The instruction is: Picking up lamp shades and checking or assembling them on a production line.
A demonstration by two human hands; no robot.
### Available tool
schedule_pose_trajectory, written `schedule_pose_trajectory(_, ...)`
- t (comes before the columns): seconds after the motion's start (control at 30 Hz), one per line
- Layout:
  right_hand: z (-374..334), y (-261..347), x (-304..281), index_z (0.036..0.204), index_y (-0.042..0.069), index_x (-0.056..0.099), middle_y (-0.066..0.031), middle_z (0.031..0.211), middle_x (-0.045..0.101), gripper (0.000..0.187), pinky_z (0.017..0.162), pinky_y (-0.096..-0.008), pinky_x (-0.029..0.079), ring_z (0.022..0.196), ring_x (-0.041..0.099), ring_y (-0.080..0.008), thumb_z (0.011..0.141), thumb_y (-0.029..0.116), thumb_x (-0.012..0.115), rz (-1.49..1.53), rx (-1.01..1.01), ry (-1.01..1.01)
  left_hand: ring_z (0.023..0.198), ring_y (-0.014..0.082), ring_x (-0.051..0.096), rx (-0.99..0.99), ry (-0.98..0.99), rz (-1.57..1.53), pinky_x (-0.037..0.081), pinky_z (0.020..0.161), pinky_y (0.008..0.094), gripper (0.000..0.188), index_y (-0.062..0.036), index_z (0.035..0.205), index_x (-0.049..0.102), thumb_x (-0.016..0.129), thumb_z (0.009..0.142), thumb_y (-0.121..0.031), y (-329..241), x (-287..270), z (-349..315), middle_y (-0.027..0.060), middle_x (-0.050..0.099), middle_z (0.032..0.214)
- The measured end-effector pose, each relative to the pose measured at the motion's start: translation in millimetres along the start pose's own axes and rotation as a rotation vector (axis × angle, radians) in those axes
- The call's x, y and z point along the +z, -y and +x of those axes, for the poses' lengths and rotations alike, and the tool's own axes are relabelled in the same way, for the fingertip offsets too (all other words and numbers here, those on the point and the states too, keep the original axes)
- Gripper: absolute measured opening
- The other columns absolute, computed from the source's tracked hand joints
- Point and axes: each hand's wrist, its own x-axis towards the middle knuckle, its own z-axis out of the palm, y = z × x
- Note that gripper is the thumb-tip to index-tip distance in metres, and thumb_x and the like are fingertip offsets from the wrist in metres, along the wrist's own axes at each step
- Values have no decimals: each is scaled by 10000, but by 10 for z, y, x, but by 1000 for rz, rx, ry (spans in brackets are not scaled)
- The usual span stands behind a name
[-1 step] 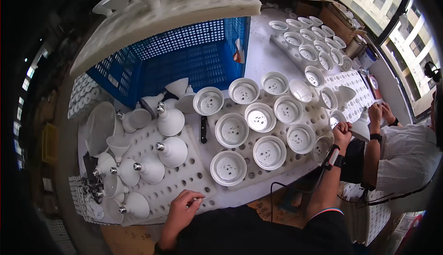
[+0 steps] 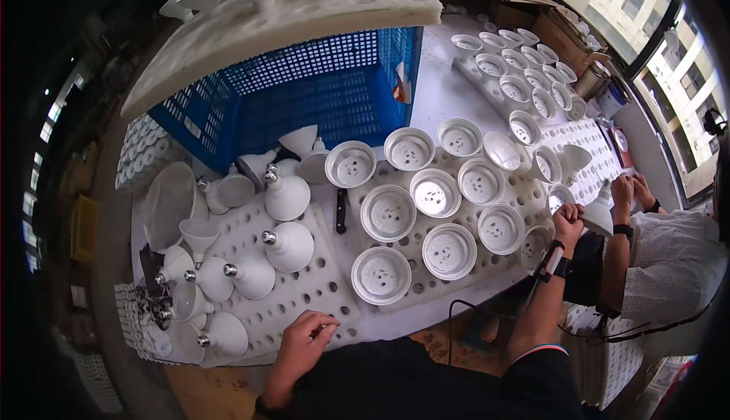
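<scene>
1. Resting on the near edge of the white foam tray [image 2: 304, 298], the left hand [image 2: 300, 344] has its fingers curled loosely and holds nothing.
2. The right hand [image 2: 568, 218] is stretched far to the right and closes around a small lamp cup [image 2: 561, 198] at the right end of the tray of open round cups [image 2: 449, 249].
3. Between the earlier picture and this one nothing has moved; both hands are in the same places, so the work is at a standstill.
4. Finished white cone lamps [image 2: 289, 245] stand on the left foam tray, with a blue crate [image 2: 304, 93] behind them.
5. A dark tool [image 2: 341, 211] lies between the trays.
6. Another person's hands [image 2: 631, 192] work just beside the right hand.
</scene>
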Motion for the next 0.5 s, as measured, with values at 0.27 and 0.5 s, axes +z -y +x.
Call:
schedule_pose_trajectory(0.27, 311, 371, -59, 626, 78, 416, 24, 455, 217, 176, 388, -232, 185, 377, 215, -88, 797, 37, 422, -32, 108, 7, 697, 130, 561, -5, -7, 45, 463, 635, 265, 115, -16, 893, 608, 602, 809, -94, 116, -191, -171, 69, 580, 833)
schedule_pose_trajectory(0.5, 405, 257, -161, 629, 76, 406, 14, 457, 238, 183, 388, -237, 200, 378, 223, -101, 808, 45, 412, -66, 138, 6, 634, 95, 543, -155, -274, -45, 446, 592, 241, 72, -24, 872, 607, 595, 820, -73, 397, -586, -358, 52, 566, 812)
